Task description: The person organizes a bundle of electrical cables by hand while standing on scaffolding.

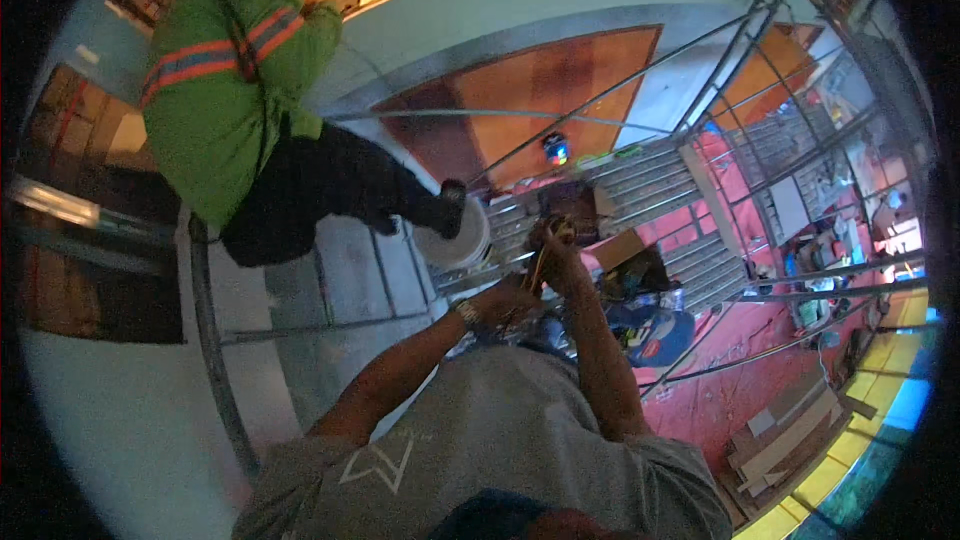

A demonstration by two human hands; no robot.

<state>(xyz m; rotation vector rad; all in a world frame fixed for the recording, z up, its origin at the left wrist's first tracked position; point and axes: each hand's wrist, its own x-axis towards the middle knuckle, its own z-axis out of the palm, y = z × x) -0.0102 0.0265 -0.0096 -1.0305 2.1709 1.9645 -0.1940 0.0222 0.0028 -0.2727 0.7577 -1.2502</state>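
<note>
In front of my chest, my right hand is closed around a dark object with yellow-orange parts; its exact kind is too dim to make out. Lower and to the left, my left hand has its fingers curled in at the lower end of that same object. A band or watch circles my left wrist. Just beyond my hands sits a dark brown box or bag on the ridged scaffold planks. An open cardboard piece lies right of my right hand.
A co-worker in a green jacket rests a foot on a white bucket at left. Metal scaffold bars cross around me. A blue bag-like item lies near my right forearm. Wooden boards lie below at right, on the reddish floor.
</note>
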